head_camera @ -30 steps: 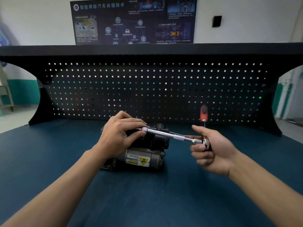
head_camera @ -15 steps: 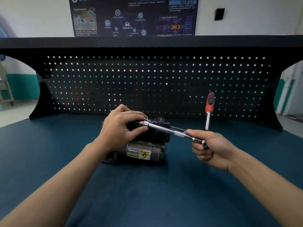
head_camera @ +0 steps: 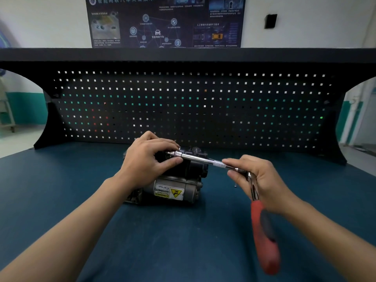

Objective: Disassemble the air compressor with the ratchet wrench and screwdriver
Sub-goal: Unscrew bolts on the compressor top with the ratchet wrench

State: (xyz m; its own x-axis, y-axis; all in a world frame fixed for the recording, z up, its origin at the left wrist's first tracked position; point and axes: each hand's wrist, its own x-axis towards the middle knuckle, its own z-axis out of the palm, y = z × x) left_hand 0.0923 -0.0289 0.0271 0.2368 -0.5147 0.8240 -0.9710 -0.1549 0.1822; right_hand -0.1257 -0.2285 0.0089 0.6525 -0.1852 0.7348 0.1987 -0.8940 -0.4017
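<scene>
While my left grip (head_camera: 146, 161) pinches the wrench (head_camera: 200, 159) tip against the compressor (head_camera: 173, 192), mid-counter, and my right grip (head_camera: 264, 180) clamps the wrench head, I judge the tip could slip off its hidden fastener if the long bar tilts. Blue counter (head_camera: 61, 190); black pegboard (head_camera: 203, 110) far; poster (head_camera: 162, 23) on the wall (head_camera: 305, 21) beyond.

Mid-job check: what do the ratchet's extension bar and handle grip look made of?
The extension bar: polished, chrome-like steel by its bright glints, with a knurled band. The handle grip: red and black, matte, probably rubber or plastic; motion blur leaves it open.
</scene>
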